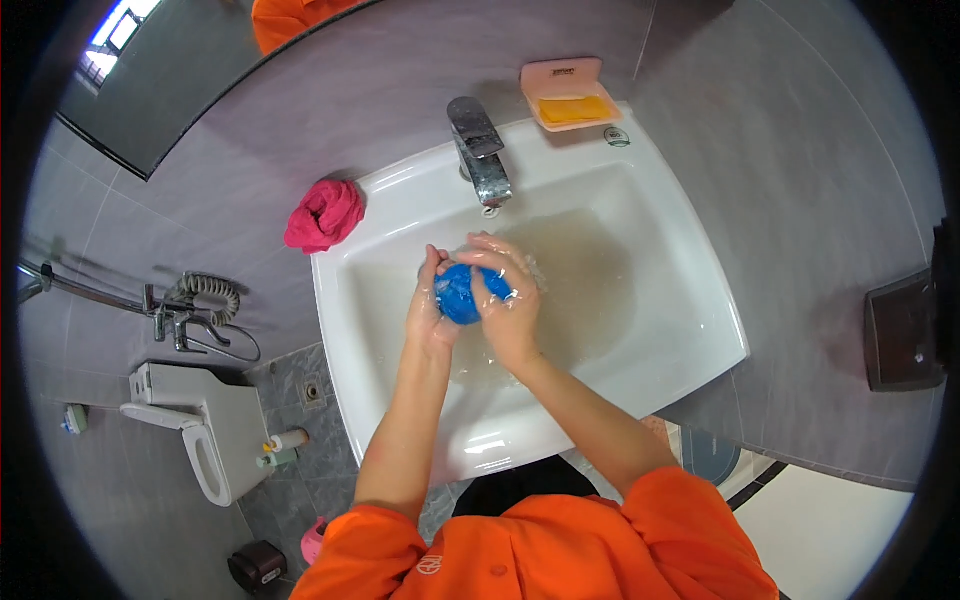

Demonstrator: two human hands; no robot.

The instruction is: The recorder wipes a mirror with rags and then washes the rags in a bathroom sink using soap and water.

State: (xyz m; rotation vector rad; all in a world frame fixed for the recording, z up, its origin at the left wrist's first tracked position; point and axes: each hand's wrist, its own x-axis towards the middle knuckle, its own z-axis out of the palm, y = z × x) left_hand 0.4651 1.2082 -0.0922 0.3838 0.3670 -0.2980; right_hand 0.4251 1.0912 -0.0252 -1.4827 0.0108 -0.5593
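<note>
Between my two hands is a wet, glossy blue rounded object (457,297); its exact kind is hard to tell. My left hand (424,308) cups it from the left, fingers curled up along its side. Over its right side lies my right hand (515,318), with the fingers bent across the top and the thumb pressed on the blue surface. Both hands are wet and above the white sink (690,310), which holds cloudy water (590,290). The chrome faucet (480,150) stands just beyond my hands.
A crumpled pink cloth (327,215) lies on the sink's back left corner. At the back right is a pink soap dish (562,75) with a yellow bar (573,110). A toilet (205,440) and shower fittings (180,320) are at left; a dark wall-mounted box (903,335) is at right.
</note>
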